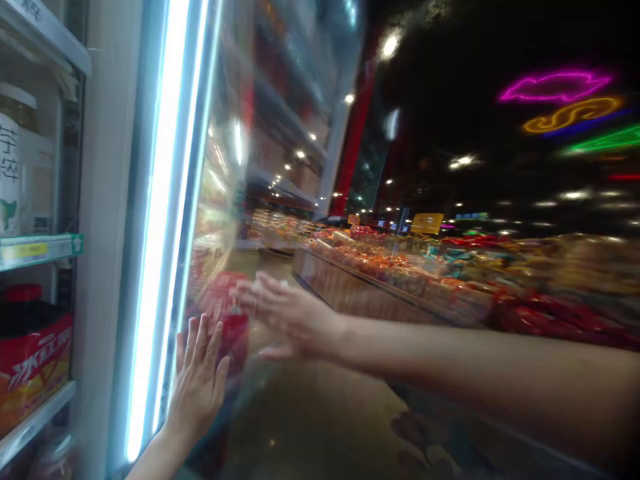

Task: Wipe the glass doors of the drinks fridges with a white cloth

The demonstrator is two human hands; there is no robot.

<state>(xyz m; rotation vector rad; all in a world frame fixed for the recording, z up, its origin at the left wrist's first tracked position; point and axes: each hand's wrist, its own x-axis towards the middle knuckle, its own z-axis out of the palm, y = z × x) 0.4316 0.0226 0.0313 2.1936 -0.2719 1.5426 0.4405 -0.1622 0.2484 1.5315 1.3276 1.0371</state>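
Note:
A glass cooler door stands swung out in front of me, its lit white frame edge on the left. My left hand lies flat against the glass near the frame, fingers stretched upward. My right hand reaches across from the right, fingers extended and slightly blurred, pressing on the same glass higher up. Red packaging shows through or in the glass between the two hands. Neither hand holds anything.
Cooler shelves on the left carry a white bottle and a red and orange pack. Long display counters of packaged goods run along the right. Neon signs glow in the dark ceiling. A brown floor aisle lies below.

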